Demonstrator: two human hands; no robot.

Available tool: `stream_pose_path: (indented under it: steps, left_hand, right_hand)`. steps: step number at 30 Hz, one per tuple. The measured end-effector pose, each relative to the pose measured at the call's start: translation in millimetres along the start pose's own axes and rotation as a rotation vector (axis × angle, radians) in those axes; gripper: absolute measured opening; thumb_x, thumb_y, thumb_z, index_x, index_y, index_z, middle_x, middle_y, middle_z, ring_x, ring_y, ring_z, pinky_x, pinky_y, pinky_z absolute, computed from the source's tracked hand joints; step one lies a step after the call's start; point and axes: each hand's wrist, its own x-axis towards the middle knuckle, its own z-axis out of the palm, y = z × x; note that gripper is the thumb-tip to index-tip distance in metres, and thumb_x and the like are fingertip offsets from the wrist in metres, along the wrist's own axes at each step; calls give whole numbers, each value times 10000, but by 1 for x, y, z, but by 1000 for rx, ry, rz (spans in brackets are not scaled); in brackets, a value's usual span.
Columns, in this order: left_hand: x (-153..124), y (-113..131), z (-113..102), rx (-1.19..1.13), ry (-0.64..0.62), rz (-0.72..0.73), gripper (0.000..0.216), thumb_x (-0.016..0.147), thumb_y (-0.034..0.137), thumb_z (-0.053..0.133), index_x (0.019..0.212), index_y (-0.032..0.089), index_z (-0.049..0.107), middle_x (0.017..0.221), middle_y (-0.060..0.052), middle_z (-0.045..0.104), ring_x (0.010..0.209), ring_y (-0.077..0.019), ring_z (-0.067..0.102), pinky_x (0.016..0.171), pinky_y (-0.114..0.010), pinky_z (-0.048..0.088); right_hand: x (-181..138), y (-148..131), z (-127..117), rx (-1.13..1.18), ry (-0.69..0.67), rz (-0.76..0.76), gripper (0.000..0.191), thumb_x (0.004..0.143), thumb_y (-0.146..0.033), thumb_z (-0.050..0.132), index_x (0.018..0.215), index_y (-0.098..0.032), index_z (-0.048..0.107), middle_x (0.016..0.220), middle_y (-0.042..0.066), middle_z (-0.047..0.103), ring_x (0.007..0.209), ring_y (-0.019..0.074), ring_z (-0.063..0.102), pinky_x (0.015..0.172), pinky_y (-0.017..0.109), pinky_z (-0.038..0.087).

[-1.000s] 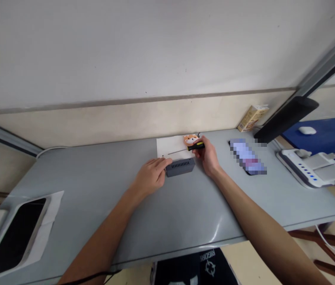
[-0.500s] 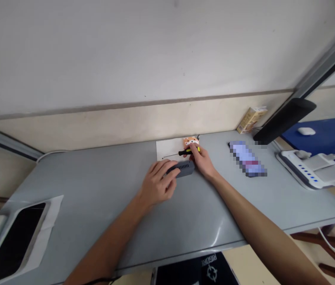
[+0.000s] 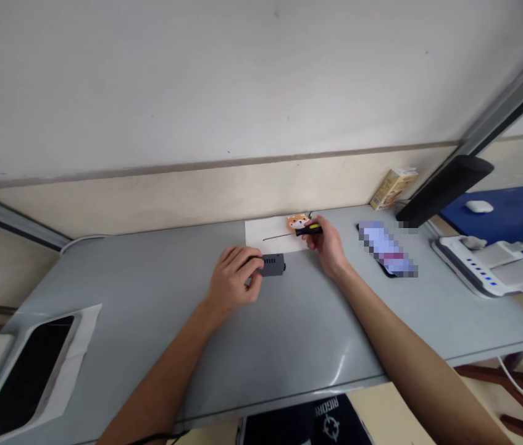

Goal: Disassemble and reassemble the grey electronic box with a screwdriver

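A small dark grey box (image 3: 272, 264) with a slotted side lies on the grey table (image 3: 261, 334). My left hand (image 3: 232, 281) is closed round its left end. My right hand (image 3: 328, 243) grips a slim screwdriver (image 3: 307, 230) by its black and yellow handle. Its thin shaft points left over a white sheet of paper (image 3: 270, 235). An orange cartoon-animal figure (image 3: 297, 220) rests on the paper just behind the screwdriver handle.
A phone with a blurred screen (image 3: 387, 250) lies right of my right hand. A yellow carton (image 3: 393, 186) stands by the wall. A white power strip (image 3: 483, 267) is at the far right. A black-screened device (image 3: 25, 371) sits at the table's left corner.
My left hand has dragged the grey box leftward and turned it, so less of it shows. My right hand moved the screwdriver slightly right and back over the paper.
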Motion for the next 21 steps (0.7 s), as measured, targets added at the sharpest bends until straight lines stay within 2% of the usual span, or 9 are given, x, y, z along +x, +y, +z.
stream_pose_path:
  steps: [2, 7, 15, 21]
  left_hand:
    - [2, 0, -1, 30, 18, -16, 222, 778, 19, 565, 890, 205, 608, 938, -49, 713, 842, -209, 660, 828, -400, 492]
    - [5, 6, 4, 70, -20, -4, 265, 846, 92, 608, 1083, 207, 641, 1067, -67, 732, 949, -226, 685, 912, -415, 481]
    - [3, 7, 7, 81, -39, -17, 252, 892, 130, 617, 1128, 214, 640, 1088, -57, 750, 948, -216, 698, 933, -404, 475]
    - [4, 8, 7, 70, -37, -30, 261, 909, 147, 600, 1157, 214, 649, 1101, -65, 760, 968, -222, 714, 939, -403, 477]
  right_hand:
    - [3, -4, -4, 81, 52, 10, 334, 879, -511, 586, 768, -206, 670, 578, -3, 606, 469, 100, 445, 462, 247, 316]
    - [7, -9, -11, 210, 151, -27, 271, 825, -426, 621, 673, -202, 628, 632, 2, 619, 475, 87, 477, 435, 232, 335]
    - [4, -10, -9, 233, 86, -42, 279, 811, -448, 642, 683, -201, 635, 648, 6, 601, 520, 96, 501, 449, 223, 352]
    - [1, -11, -7, 136, 62, -48, 307, 834, -495, 604, 692, -223, 610, 667, 12, 578, 531, 121, 479, 461, 263, 345]
